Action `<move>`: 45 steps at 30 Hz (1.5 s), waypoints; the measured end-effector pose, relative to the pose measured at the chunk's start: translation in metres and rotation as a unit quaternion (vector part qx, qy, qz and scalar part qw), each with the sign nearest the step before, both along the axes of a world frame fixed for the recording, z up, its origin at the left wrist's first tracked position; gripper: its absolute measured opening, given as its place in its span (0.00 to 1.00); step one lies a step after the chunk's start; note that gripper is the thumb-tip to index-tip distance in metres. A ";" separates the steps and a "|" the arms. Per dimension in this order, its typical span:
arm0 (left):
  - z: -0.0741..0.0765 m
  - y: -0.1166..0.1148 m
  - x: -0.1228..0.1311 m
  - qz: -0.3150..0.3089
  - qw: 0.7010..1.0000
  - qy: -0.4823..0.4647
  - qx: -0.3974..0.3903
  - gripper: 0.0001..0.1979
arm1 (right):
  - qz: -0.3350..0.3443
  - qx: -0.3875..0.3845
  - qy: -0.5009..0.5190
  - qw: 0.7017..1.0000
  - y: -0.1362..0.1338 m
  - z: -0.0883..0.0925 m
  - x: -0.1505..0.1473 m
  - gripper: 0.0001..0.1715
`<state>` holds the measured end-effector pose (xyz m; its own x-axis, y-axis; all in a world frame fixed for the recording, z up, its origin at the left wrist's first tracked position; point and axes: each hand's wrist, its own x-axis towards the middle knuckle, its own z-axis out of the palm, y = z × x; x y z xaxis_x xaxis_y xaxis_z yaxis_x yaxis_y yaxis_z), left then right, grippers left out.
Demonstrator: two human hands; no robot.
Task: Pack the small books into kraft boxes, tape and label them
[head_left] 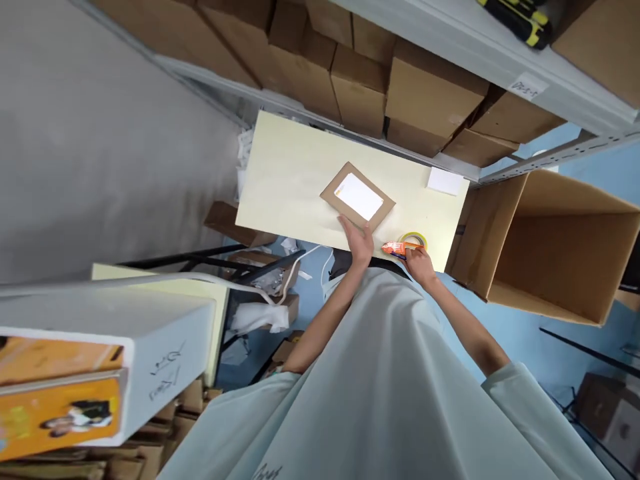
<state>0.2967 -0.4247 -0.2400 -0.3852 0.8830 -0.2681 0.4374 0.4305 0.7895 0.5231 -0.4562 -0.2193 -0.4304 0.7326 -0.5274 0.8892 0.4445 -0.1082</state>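
A flat brown cardboard package [329, 195] with a white label [358, 196] on its top lies at an angle on the pale table [290, 173]. My left hand [357, 241] is at the package's near edge, fingers and thumb apart, and seems to touch it. At the table's front edge, my right hand [419, 262] is closed around an orange tape dispenser [395, 248]. A roll of yellow tape [414, 236] shows just beyond the right fingers; part of the dispenser is hidden by them.
A white pad or box [445, 181] sits at the table's back right corner. Beyond it stands a shelf [500, 63] with cardboard boxes [430, 90]. To the right is a large open carton [560, 253]. A white box [170, 347] and cable [200, 279] are at left.
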 end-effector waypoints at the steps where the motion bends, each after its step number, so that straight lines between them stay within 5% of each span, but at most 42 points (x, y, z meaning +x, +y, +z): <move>1: 0.008 0.004 0.000 0.004 0.999 0.036 0.006 0.43 | -0.005 -0.002 0.003 1.000 -0.002 0.000 -0.002 0.23; 3: 0.025 0.020 0.003 -0.009 0.996 0.081 0.021 0.45 | -0.014 -0.008 0.010 1.000 -0.005 0.000 -0.005 0.23; 6: 0.040 0.051 0.013 -0.138 0.983 0.109 0.050 0.38 | -0.026 -0.014 0.014 0.999 -0.006 0.000 -0.007 0.22; 10: 0.033 0.071 0.015 -0.230 0.966 0.110 0.052 0.31 | -0.033 -0.011 0.018 0.999 -0.007 0.000 -0.007 0.20; 18: 0.021 0.064 0.001 -0.287 0.951 0.100 0.050 0.29 | 0.006 -0.006 0.041 0.999 -0.001 -0.002 -0.002 0.19; 26: 0.024 0.065 -0.001 -0.299 0.950 0.073 0.046 0.29 | -0.015 -0.003 -0.050 0.999 0.009 0.030 0.099 0.24; 30: 0.025 0.063 -0.003 -0.311 0.947 0.065 0.047 0.30 | 0.020 0.041 -0.060 0.997 0.048 0.039 0.122 0.22; 38: 0.034 0.052 -0.025 -0.414 0.906 0.067 0.053 0.28 | 0.041 0.052 0.000 0.998 0.153 -0.006 0.055 0.25; 41: 0.033 0.040 -0.030 -0.333 0.938 0.088 0.045 0.31 | 0.058 0.053 0.012 0.997 0.158 -0.017 0.032 0.25; 45: 0.013 0.024 -0.022 -0.033 0.991 0.128 -0.003 0.48 | 0.044 0.051 0.046 0.997 0.154 -0.020 0.011 0.23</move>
<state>0.2748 -0.4009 -0.2271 -0.3835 0.9069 -0.1745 0.6505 0.3994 0.6460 0.5340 -0.3025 -0.2389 -0.5391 0.7376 -0.4066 0.8343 0.5340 -0.1374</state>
